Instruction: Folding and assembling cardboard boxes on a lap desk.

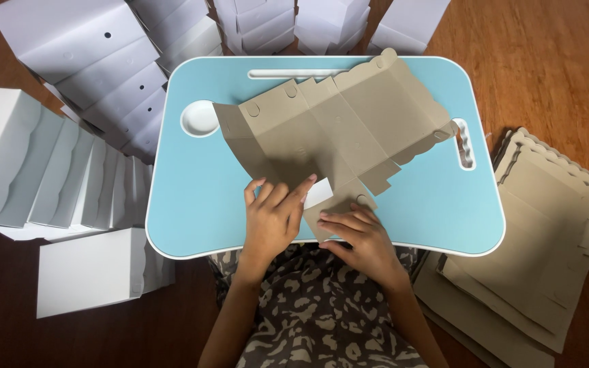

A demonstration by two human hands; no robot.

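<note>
— What is being worked on, and where is it found?

— A flat brown cardboard box blank [339, 129] is spread on the light blue table [192, 197], its near corner lying directly under the fingers of both hands. A small flap showing its white side [318, 193] is turned up between the two hands.

— Which step appears to be in hand?

— Judging by the creases, the first fold of the near flaps seems to be under way; the rest of the blank lies unfolded beyond the fingertips. The next move would likely call for the flap to be pressed over along its score while the panel beside it is held flat.

— How are the hands posed?

— The left hand [272, 215] is laid palm down, fingers loosely spread, the forefinger tip touching the white flap. The right hand [357, 235] is flattened on the near panel, fingers held together and pointing left. Nothing is pinched; both wrists reach in from the table's near edge.

— And farther out?

— Folded white boxes [56, 170] are ranked left of the left fingers, and a stack of brown blanks [547, 232] lies on the floor right of the right fingers.
</note>
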